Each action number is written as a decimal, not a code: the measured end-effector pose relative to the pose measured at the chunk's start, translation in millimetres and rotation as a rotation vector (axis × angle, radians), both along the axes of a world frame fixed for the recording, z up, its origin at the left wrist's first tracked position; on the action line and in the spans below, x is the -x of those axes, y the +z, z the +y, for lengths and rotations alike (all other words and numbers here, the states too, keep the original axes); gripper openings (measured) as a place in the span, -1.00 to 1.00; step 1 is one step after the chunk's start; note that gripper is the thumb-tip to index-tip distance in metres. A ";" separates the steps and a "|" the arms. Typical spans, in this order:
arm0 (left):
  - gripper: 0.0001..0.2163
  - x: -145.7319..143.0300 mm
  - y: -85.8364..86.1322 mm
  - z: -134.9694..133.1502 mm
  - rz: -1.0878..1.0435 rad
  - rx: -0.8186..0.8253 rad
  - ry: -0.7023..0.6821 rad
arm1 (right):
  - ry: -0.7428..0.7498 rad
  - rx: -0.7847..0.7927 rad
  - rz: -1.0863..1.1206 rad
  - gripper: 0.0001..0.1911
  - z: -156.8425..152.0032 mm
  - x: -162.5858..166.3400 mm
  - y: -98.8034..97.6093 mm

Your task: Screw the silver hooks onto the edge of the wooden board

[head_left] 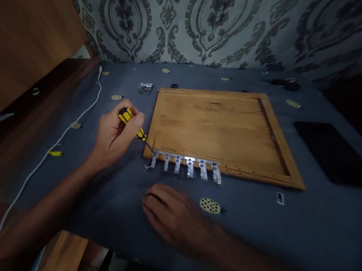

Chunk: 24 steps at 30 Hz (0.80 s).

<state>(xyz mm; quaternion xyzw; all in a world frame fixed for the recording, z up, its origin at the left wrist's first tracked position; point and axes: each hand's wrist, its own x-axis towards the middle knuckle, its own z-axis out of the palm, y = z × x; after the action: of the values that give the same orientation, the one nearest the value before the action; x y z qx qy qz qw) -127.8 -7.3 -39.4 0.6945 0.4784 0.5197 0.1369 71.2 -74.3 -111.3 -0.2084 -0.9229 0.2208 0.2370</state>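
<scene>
My left hand [118,131] is closed round the handle of a yellow-and-black screwdriver [127,117]. Its shaft slants down to the leftmost of several silver metal hooks [189,167]. These hooks stand in a row along the near edge of a framed wooden panel [214,122], poking out past that edge toward me. Small holes show in the frame to the right of the row. My right hand [172,214] rests on the cloth just in front of the panel, fingers curled together; whatever they may hold is hidden.
Behind the panel's left corner lies a shiny metal piece [146,87]. A white cable [71,128] runs down the left side of the blue cloth [112,201]. On the right lie a dark flat slab [334,154] and a black object [286,83]. A patterned curtain [167,22] hangs behind.
</scene>
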 end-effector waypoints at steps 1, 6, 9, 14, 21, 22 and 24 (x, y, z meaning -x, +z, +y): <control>-0.72 -1.3 1.1 1.3 0.015 0.002 -0.005 | 0.002 -0.002 -0.005 -0.82 -0.2 -0.8 0.4; -0.71 -2.1 3.6 4.1 0.055 0.032 -0.015 | 0.004 -0.022 -0.015 -0.79 0.6 -2.0 1.3; -0.71 0.1 2.6 3.2 0.073 0.049 -0.018 | 0.005 -0.031 -0.001 -0.79 1.0 -1.4 0.5; -0.71 1.4 -0.9 2.9 0.084 0.049 -0.031 | 0.000 -0.033 -0.012 -0.79 0.8 -0.5 -0.1; -0.73 -2.7 -2.8 3.2 0.088 0.062 -0.034 | -0.008 -0.020 -0.016 -0.74 0.1 -0.5 -0.3; -0.73 -3.2 -2.4 3.0 0.097 0.065 -0.031 | -0.005 -0.020 -0.015 -0.74 0.2 -0.6 -0.1; -0.74 -3.9 -1.4 2.4 0.121 0.064 -0.026 | 0.001 -0.030 -0.009 -0.74 0.5 -0.9 0.5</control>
<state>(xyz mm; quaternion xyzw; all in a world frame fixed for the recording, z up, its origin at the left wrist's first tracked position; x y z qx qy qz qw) -123.9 -4.9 -40.8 0.7259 0.4933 0.4594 0.1368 72.2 -73.8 -110.9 -0.2054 -0.9272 0.2062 0.2358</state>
